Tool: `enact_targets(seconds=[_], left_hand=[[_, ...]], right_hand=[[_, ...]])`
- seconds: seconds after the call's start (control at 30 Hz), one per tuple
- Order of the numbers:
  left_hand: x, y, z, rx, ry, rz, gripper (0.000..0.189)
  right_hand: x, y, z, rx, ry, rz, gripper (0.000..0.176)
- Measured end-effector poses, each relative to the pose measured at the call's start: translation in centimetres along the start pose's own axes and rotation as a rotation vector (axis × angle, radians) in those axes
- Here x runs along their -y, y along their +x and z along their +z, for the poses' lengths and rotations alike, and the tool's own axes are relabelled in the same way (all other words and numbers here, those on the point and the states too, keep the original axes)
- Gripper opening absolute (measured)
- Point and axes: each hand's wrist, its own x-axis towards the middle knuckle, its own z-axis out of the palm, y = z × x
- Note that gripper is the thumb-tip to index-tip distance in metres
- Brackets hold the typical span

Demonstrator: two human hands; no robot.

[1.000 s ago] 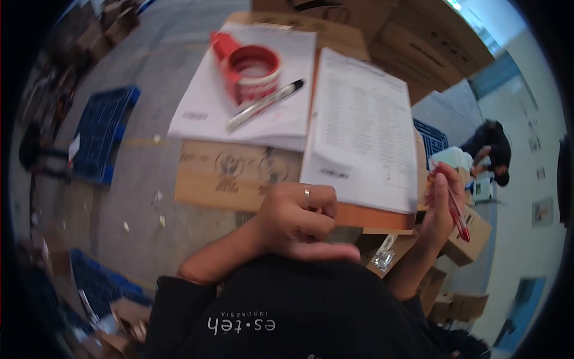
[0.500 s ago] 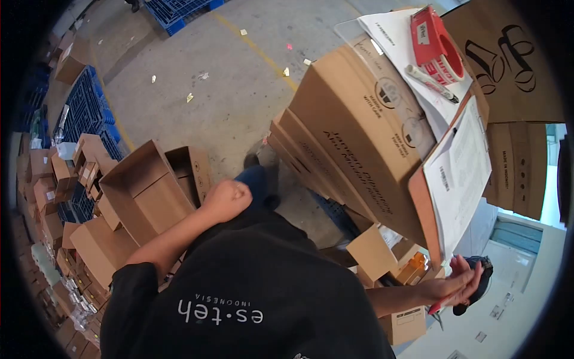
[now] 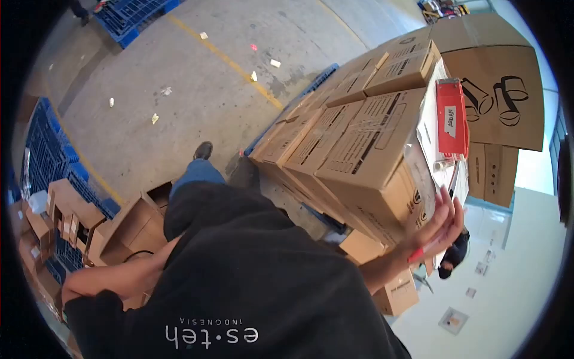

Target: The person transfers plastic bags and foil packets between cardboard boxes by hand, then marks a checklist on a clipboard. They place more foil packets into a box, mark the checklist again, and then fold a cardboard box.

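Note:
My right hand [image 3: 441,230] is raised beside the stacked cartons, its fingers stretched toward the papers [image 3: 429,125] on top. A slim red-handled tool [image 3: 415,255] lies in its palm, partly hidden by the hand. Just beyond the fingertips, a red tape dispenser [image 3: 452,119] rests on the papers, with a marker [image 3: 443,164] next to it. The nearest carton [image 3: 365,146] stands left of this hand. My left forearm [image 3: 119,280] is bent in against my black shirt, and the shirt hides the left hand.
An open carton [image 3: 134,230] stands at the lower left, near blue pallets [image 3: 48,140] and more boxes. Another blue pallet [image 3: 128,21] lies across the floor. Paper scraps are scattered by the yellow line [image 3: 227,60]. A person in dark clothing [image 3: 457,254] is at the right.
My view has shifted, showing more of the carton stack. My left hand has drawn back from in front of me behind the shirt. My right hand has risen toward the papers.

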Motion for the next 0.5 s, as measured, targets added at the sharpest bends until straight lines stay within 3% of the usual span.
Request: enact_targets(seconds=[0.1,0.23,0.33,0.5], left_hand=[[-3.2,1.6,-4.4,0.139,0.256,0.007,0.044],[-7.5,3.0,-8.9,0.252,0.501,0.01,0.043],[-9.5,3.7,-11.2,0.323,0.628,-0.028,0.043],[-12.9,5.2,-13.3,0.431,0.787,-0.082,0.042]], right_hand=[[2.3,1.0,3.1,0.059,-0.187,-0.15,0.028],[3.5,0.4,5.9,-0.053,-0.167,-0.04,0.03],[3.9,-0.7,5.9,-0.037,-0.447,-0.102,0.033],[3.5,-0.9,6.7,-0.076,-0.488,-0.061,0.034]])
